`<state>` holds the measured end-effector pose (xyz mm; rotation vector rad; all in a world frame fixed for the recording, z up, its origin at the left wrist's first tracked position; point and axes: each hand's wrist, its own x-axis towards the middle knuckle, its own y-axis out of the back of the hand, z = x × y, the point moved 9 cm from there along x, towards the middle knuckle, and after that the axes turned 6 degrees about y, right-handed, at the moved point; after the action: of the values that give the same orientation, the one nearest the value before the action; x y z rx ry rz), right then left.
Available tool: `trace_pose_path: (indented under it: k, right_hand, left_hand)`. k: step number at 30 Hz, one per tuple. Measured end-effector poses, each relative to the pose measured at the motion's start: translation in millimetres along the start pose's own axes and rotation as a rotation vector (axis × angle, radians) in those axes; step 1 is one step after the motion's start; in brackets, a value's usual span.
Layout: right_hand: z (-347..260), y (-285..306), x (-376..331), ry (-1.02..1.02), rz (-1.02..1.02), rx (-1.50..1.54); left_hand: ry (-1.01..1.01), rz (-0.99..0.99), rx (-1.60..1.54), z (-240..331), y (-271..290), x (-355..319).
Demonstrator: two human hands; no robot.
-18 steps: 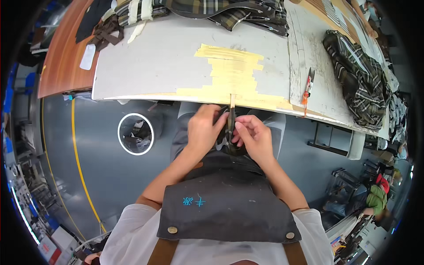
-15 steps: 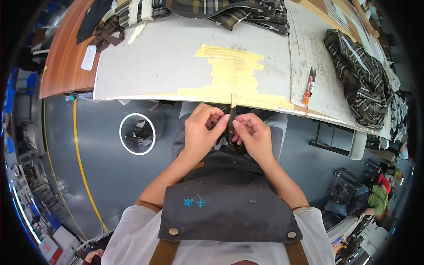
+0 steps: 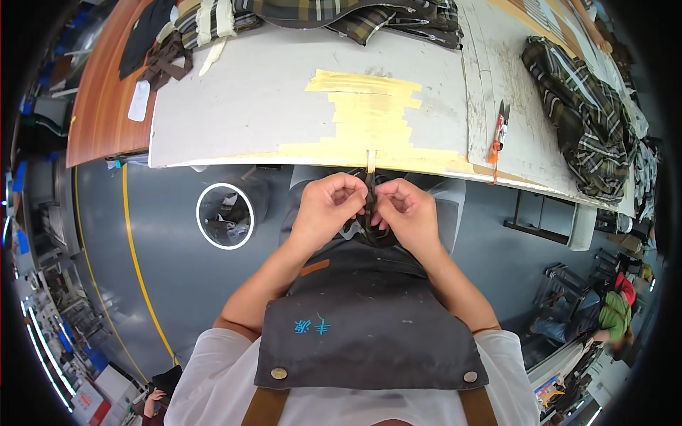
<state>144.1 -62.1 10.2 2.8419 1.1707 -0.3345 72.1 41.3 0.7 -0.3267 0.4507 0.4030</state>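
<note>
At the table's front edge, both my hands pinch a narrow dark fabric piece [image 3: 369, 201] that hangs over my lap. My left hand [image 3: 323, 211] is closed on its left side, thumb against the curled fingers. From the right, my right hand [image 3: 408, 216] grips the same piece between thumb and fingers. Its upper end meets a thin, light wooden strip [image 3: 371, 160] that sticks out from the table edge. Layers of yellow tape [image 3: 369, 106] cover the board around the strip. The lower part of the fabric is partly hidden by my hands.
Plaid garments with zippers [image 3: 398, 21] lie along the far side, and another plaid heap [image 3: 579, 121] at the right. Thread snips [image 3: 501, 131] with an orange cord rest near the right edge. A white-rimmed bin [image 3: 200, 221] with scraps stands on the floor at left.
The view has shifted slightly. My left fingers have curled in a little more at the fabric, and both hands stay at the table edge.
</note>
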Motion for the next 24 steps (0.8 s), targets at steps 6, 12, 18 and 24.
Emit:
trace_pose_path:
  k: [6, 12, 18, 24]
  right_hand:
    - [-18, 3, 1, 0.126, 0.045, -0.259]
    - [-41, -1, 2, 0.273, 0.101, -0.459]
    - [-39, 0, 4, 0.328, 0.101, -0.492]
    - [-23, 3, 8, 0.148, 0.128, -0.261]
  left_hand:
    - [-0.022, -0.002, 0.013, 2, -1, -1]
    - [-0.214, 0.124, 0.327, 30, -2, -5]
    - [-0.299, 0.161, 0.458, 40, -1, -1]
    - [-0.204, 0.147, 0.176, 20, 5, 5]
